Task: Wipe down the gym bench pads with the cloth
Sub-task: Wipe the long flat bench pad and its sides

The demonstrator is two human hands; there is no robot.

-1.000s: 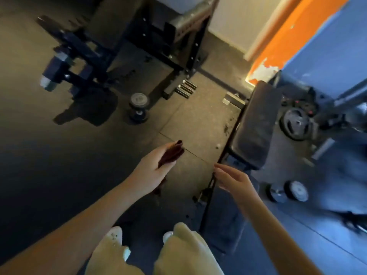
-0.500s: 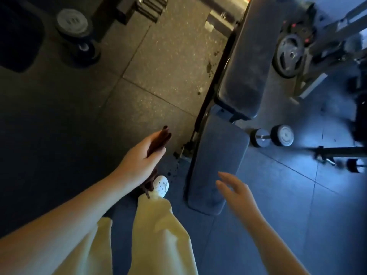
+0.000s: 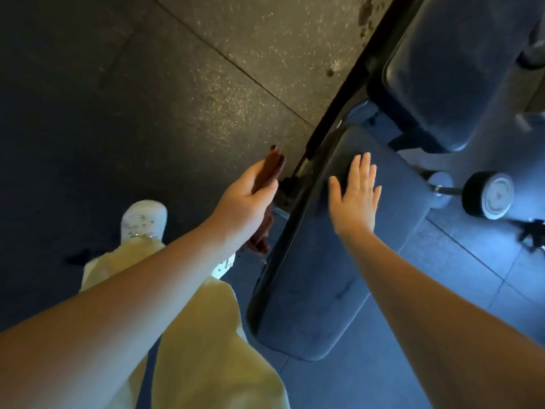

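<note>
— Where is the cloth (image 3: 269,170)?

— In the person's left hand (image 3: 246,200). It is a dark reddish-brown cloth, folded narrow. The thumb and fingers are curled round it, so one end sticks out past the fingertips and the other hangs below the wrist.

— Is it on the bench?

— No. The left hand holds it over the floor (image 3: 206,84), just beside the left edge of the seat pad (image 3: 318,284) and apart from it. The cloth touches neither pad.

— And the right hand (image 3: 356,199)?

— It is flat, palm down, over the upper part of the seat pad. The fingers are straight and slightly spread, with the thumb out to the left, and it holds nothing. Whether the palm rests on the pad or hovers just above it cannot be told from this view.

— How does the bench lie?

— It runs diagonally, from the lower middle up to the upper right. The seat pad is the nearer piece, dark and rounded at its near end. The back pad (image 3: 442,78) is beyond it at the upper right, with a gap between the two. A black frame (image 3: 339,122) bar runs along the left side of both.

— What else is around it?

— A dumbbell (image 3: 488,194) lies on the floor to the right of the seat pad, near it. The floor is dark speckled tile, lit warm at the top and blue at the right. At the lower left are the person's pale yellow trousers (image 3: 206,335) and a white shoe (image 3: 144,219) with small charms on it, standing left of the bench.
</note>
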